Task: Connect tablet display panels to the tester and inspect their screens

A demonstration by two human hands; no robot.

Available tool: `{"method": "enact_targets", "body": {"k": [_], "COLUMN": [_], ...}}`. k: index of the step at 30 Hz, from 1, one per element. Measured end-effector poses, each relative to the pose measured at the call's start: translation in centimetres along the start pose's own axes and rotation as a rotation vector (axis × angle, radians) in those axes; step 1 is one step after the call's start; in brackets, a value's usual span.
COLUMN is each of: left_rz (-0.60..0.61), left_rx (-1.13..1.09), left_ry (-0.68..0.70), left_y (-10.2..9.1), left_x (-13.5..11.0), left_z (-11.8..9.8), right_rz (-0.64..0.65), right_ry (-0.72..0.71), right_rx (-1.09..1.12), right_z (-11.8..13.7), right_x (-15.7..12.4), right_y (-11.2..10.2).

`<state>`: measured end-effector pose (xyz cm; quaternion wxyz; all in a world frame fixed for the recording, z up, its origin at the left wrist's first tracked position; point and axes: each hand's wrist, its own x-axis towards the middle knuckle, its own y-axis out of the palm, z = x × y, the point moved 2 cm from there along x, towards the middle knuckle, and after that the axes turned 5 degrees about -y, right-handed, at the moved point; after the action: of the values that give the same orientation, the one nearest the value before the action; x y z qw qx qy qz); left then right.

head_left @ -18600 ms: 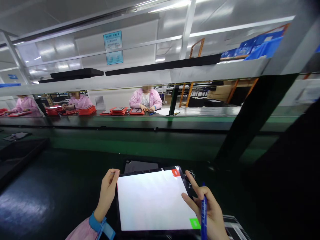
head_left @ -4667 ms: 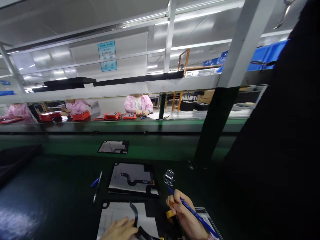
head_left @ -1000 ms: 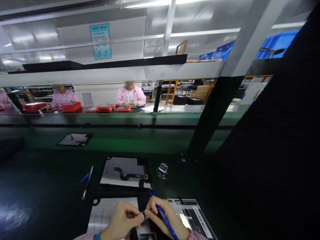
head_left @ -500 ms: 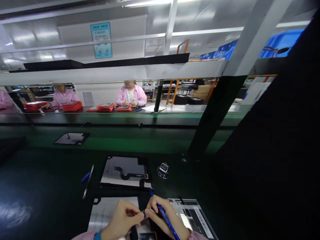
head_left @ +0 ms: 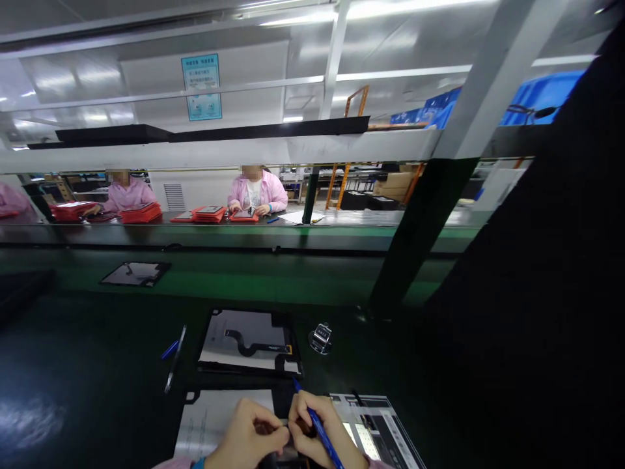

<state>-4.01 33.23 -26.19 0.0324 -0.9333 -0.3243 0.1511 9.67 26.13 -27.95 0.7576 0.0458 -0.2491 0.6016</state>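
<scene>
Both my hands meet at the bottom edge, above a display panel (head_left: 215, 417) lying face down on the dark bench. My left hand (head_left: 247, 436) is closed in a pinch, finger and thumb pressed on a small dark part that I cannot make out. My right hand (head_left: 317, 438) touches the same spot with its fingertips and also grips a blue pen (head_left: 316, 423), which slants up to the left. A second face-down panel (head_left: 249, 340) with a black flex cable lies just beyond my hands.
A metal tally counter (head_left: 320, 339) stands right of the far panel. Two pens (head_left: 174, 357) lie to its left. A printed sheet (head_left: 375, 433) lies right of my hands. Another panel (head_left: 134, 273) rests on the green conveyor. People in pink coats work at red trays (head_left: 209, 213) opposite. A dark post (head_left: 415, 241) rises at right.
My hands have slipped slightly lower in view and closed tighter together. The panel on the conveyor has drifted left over the last seconds.
</scene>
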Motion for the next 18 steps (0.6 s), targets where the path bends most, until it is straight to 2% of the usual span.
{"method": "enact_targets", "body": {"k": [8,13,16,18], "left_rz": [-0.054,-0.064,-0.083,-0.19], "left_rx": [-0.064,-0.004,0.08,0.13], "left_ry": [-0.028,-0.017,0.067,0.124], "left_y": [-0.2,-0.1,-1.1,-2.5], "left_x": [0.1,0.6,0.0,-1.5], "left_z": [1.0,0.9,-0.2,-0.3], "right_rz": [-0.034,-0.014,-0.046,-0.132], "right_ry": [0.076,0.056,0.083,0.075], "right_rx": [0.19,0.153,0.11,0.035], "right_z": [0.5,0.6,1.0,1.2], "right_x": [0.0,0.3,0.5,0.4], "right_y": [-0.2,-0.1,-0.4,-1.3]}}
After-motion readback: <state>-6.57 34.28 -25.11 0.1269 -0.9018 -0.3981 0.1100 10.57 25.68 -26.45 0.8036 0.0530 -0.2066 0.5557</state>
